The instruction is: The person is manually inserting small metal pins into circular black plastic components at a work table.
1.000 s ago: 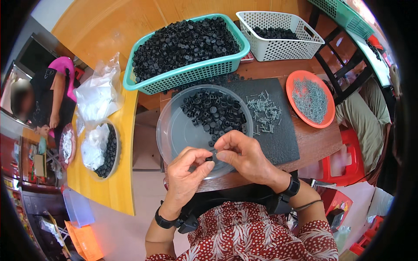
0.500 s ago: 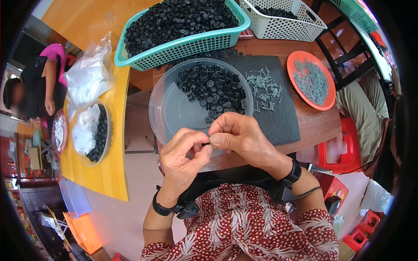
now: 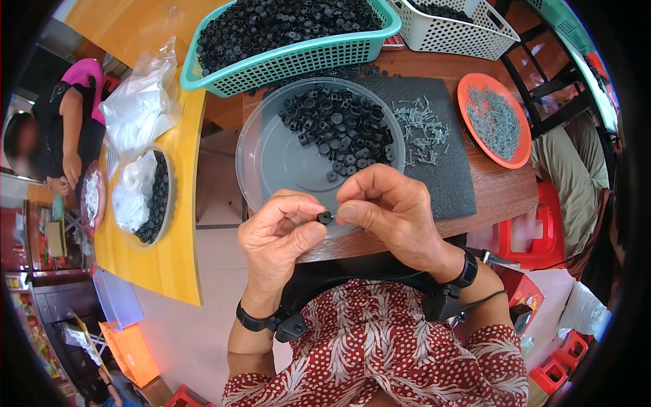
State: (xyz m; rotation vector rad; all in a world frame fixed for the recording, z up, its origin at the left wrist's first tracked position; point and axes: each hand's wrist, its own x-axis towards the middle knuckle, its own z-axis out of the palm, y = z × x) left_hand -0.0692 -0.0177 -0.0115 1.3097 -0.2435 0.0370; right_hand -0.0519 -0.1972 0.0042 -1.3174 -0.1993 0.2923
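Observation:
Over the near rim of a clear round tub (image 3: 252,159), my left hand (image 3: 274,227) pinches a small black plastic cap (image 3: 325,218) between thumb and fingertips. Close beside it on the right, my right hand (image 3: 397,214) is closed in a pinch on a thin silver screw, mostly hidden by the fingertips, its end at the cap. Many similar black caps (image 3: 337,119) lie in the far and right part of the tub. Loose silver screws (image 3: 422,129) are scattered on a dark mat (image 3: 447,183) to the right of the tub.
An orange plate (image 3: 523,152) of screws stands at the right. Behind the tub are a green basket (image 3: 298,64) heaped with black parts and a white basket (image 3: 454,41). A yellow table (image 3: 183,224) at left bears plastic bags and another tub. A person (image 3: 64,129) sits far left.
My hands have drawn slightly apart, and the black cap now shows plainly in the left fingertips. The surroundings have shifted a little in the view.

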